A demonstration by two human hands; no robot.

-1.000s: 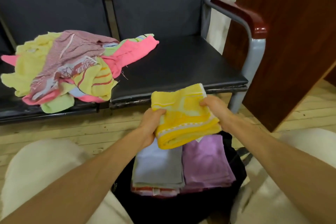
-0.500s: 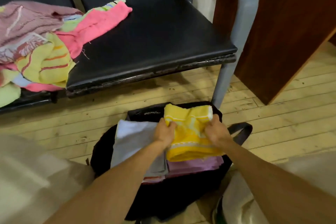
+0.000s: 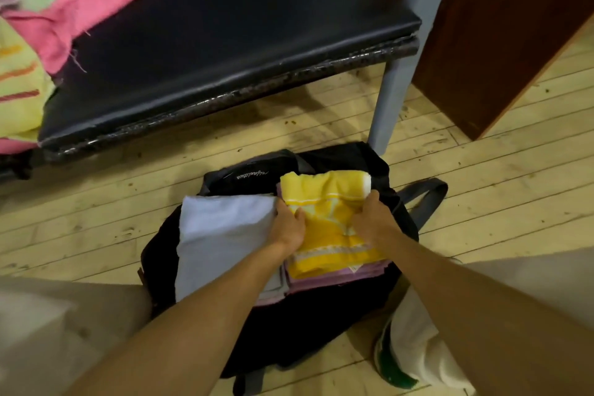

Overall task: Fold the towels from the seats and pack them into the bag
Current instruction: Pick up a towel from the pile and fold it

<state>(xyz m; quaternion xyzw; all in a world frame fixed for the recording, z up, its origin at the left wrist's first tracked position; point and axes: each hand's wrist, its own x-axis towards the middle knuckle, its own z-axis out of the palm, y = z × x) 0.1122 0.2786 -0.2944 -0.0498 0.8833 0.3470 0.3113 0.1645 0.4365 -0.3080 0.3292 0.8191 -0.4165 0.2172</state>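
Head cam, looking down at the floor: the black bag (image 3: 321,325) sits open in the lower middle of the frame, and the folded yellow towel (image 3: 331,235) is lying in its right half, on top of a folded purple towel (image 3: 324,283) whose edge peeks out underneath. The left hand (image 3: 289,228) grips the yellow towel's left edge, thumb curled over the top, and the right hand (image 3: 374,222) has its fingers bunched into the towel's right side, so the towel sits right between the two hands. A pale grey-blue towel (image 3: 221,238) fills the bag's left half, just beside the left hand. In the upper left, a pink towel (image 3: 96,0) and a yellow-green striped one (image 3: 19,93) lie unfolded on the black seat (image 3: 241,42); that corner is blurry, so there may be more in the heap.
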